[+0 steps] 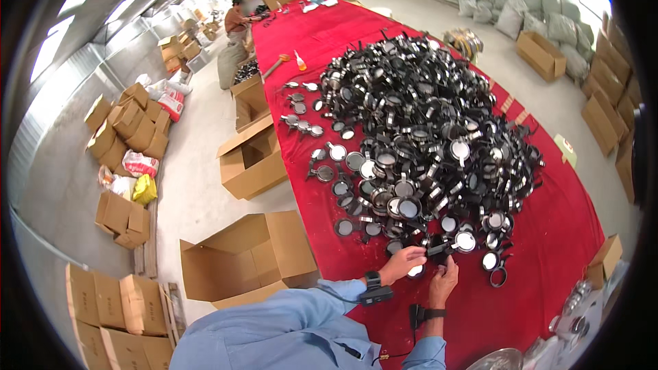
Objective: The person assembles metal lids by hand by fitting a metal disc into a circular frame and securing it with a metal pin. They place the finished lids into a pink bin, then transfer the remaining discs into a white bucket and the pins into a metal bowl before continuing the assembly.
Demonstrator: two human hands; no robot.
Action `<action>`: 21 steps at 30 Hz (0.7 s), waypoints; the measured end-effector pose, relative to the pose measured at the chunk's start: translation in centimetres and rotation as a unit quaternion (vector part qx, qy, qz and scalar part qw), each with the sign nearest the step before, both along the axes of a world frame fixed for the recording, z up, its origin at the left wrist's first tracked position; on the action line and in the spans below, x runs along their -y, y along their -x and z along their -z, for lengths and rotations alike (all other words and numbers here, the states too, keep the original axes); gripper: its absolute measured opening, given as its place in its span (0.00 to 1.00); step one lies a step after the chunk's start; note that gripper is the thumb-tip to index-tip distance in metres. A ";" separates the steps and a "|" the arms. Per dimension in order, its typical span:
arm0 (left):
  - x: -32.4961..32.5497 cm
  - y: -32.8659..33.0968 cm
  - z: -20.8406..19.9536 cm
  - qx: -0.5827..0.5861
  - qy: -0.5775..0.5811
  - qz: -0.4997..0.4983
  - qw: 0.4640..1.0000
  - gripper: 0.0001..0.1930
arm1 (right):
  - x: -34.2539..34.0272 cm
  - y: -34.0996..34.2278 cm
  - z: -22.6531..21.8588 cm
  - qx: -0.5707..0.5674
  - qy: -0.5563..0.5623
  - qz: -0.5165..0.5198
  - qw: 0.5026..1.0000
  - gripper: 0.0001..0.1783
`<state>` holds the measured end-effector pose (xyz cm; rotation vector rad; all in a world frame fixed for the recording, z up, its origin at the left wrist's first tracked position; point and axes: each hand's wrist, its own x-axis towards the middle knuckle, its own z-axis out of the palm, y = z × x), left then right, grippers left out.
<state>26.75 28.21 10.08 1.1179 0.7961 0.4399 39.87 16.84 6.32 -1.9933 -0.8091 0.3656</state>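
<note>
Near the front end of the pile, my left hand (403, 264) is closed on a black part (436, 249), fingers pinched at its left end. A round pale disc (465, 241) shows just beyond that part; whether it is joined on I cannot tell. My right hand (444, 282) sits just below, its fingertips curled against the same black part. In front of both hands rises a large heap of black and silver pieces (418, 116) with round, shiny faces. One black ring-shaped piece (498, 276) lies to the right of my right hand.
A red cloth (322, 212) covers the long table. Open cardboard boxes (253, 161) stand along its left side, the nearest box (233, 260) beside my left arm. An orange-and-white bottle (300, 62) and a hammer (277, 65) lie farther up. Another person (237, 20) works at the far left.
</note>
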 end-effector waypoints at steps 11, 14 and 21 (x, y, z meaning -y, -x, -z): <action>-8.8 17.1 0.1 -0.207 0.162 -0.317 0.911 0.22 | 0.0 8.6 -0.1 -0.424 -0.003 0.076 0.903 0.29; -12.7 18.7 -0.5 -0.193 0.258 -0.327 0.889 0.37 | -0.8 9.2 1.7 -0.591 -0.024 0.088 0.801 0.31; -20.4 21.1 4.2 -0.086 0.382 -0.242 0.888 0.58 | -7.3 10.9 2.6 -0.660 -0.113 0.099 0.736 0.42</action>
